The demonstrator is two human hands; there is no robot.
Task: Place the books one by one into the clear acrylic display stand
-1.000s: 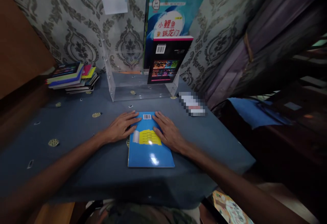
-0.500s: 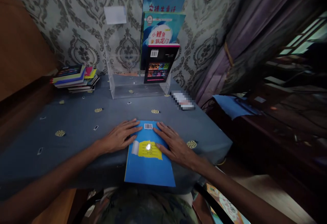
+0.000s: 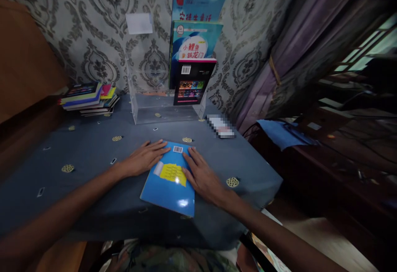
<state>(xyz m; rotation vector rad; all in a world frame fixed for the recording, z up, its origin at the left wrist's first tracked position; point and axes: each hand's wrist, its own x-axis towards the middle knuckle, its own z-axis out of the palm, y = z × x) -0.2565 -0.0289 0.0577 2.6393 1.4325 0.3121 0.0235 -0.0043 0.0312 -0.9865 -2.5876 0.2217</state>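
A blue book (image 3: 169, 199) lies on the table with its barcode at the far end and a yellow text patch in the middle. My left hand (image 3: 145, 157) rests flat on the book's far left edge, fingers stretched over the cover. On the right side, my right hand (image 3: 203, 177) lies with spread fingers across the cover's edge. Neither hand is closed round the book. Beyond them stands a clear acrylic rack (image 3: 155, 116). In its right part are a black book (image 3: 192, 82), a teal book (image 3: 197, 36) and a taller blue book (image 3: 200, 3), one behind another.
A pile of books (image 3: 89, 98) sits at the table's back left. To the right of the rack lies a pixelated flat object (image 3: 221, 126). The table (image 3: 93, 148) has a grey-blue pineapple-print cloth. A curtain (image 3: 263, 82) hangs at the right.
The blue book has turned on the table, its near end swinging left and its far end slightly away from me. Both hands have moved with it, still resting on the cover.
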